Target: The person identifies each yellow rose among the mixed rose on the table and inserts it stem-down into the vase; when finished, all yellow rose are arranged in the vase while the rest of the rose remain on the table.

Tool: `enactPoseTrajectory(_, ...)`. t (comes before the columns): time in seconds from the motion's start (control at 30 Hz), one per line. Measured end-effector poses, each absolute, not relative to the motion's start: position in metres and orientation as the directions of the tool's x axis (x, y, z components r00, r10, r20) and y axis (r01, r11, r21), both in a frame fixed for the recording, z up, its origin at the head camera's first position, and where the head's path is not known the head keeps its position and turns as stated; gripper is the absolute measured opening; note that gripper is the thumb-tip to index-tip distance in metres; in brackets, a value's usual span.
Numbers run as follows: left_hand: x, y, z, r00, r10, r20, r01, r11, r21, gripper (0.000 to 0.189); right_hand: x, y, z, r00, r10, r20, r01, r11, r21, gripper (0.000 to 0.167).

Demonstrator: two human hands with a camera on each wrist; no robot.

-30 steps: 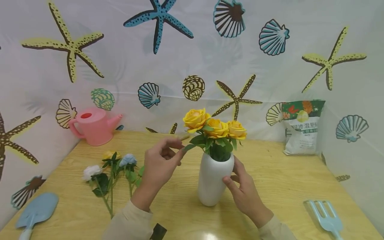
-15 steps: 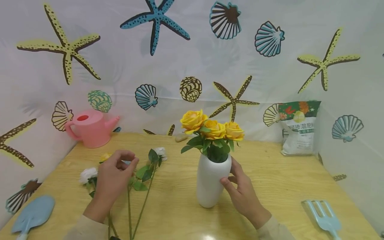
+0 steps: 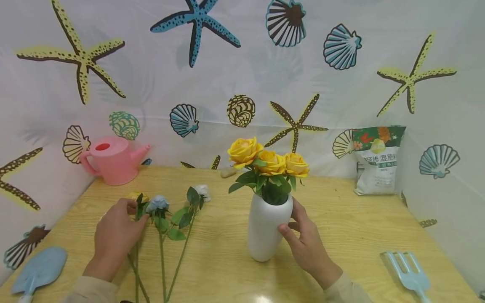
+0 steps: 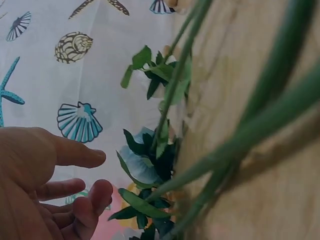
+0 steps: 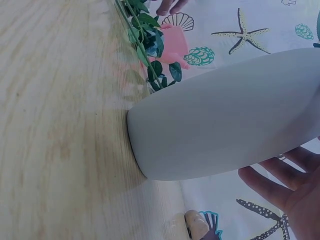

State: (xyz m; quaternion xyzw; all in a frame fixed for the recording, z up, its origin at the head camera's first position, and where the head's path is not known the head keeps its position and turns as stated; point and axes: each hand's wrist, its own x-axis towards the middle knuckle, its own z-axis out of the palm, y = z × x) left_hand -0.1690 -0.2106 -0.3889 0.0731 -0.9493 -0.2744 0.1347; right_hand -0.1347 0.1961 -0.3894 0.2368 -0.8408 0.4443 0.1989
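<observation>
My right hand [image 3: 308,246] holds the side of a white vase [image 3: 267,231], its thumb at the front and its fingers round the back. The vase [image 5: 225,120] stands on the table. Three yellow roses [image 3: 272,163] with green leaves rise out of it. My left hand [image 3: 117,235] hovers over the flowers at the left, with thumb and fingers apart and nothing between them in the left wrist view. Beside its fingertips lie a yellow rose [image 3: 138,196] and a blue flower [image 3: 157,204]. Further right lies a white flower [image 3: 202,192]. Another white flower is mostly hidden behind this hand.
A pink watering can [image 3: 115,162] stands at the back left, a fertiliser bag [image 3: 379,164] at the back right. A light blue trowel [image 3: 41,267] lies front left and a light blue hand fork [image 3: 409,271] front right. A small tan object [image 3: 228,172] lies behind the vase.
My left hand has let go of a leaf on the vase's roses and moved left and down to the loose flowers. The right hand has stayed on the vase.
</observation>
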Motion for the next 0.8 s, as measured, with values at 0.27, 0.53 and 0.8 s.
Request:
enactPoseTrajectory(0.27, -0.173, -0.217, -0.399, -0.973, -0.193, 0.124, -0.099, 0.842, 0.53, 0.051, -0.134, 0.195, -0.388, -0.812, -0.217, 0.542, -0.571, 0.49, -0.659, 0.06)
enactPoseTrajectory(0.53, -0.174, -0.221, -0.403, -0.986, -0.145, 0.084, -0.085, 0.865, 0.495, 0.051, -0.134, 0.196, -0.387, -0.802, -0.222, 0.555, -0.585, 0.485, -0.651, 0.06)
enactPoseTrajectory(0.8, -0.176, -0.226, -0.403, -0.987, -0.157, 0.025, -0.126, 0.869, 0.479, 0.055, -0.134, 0.197, -0.388, -0.804, -0.225, 0.551, -0.583, 0.484, -0.653, 0.06)
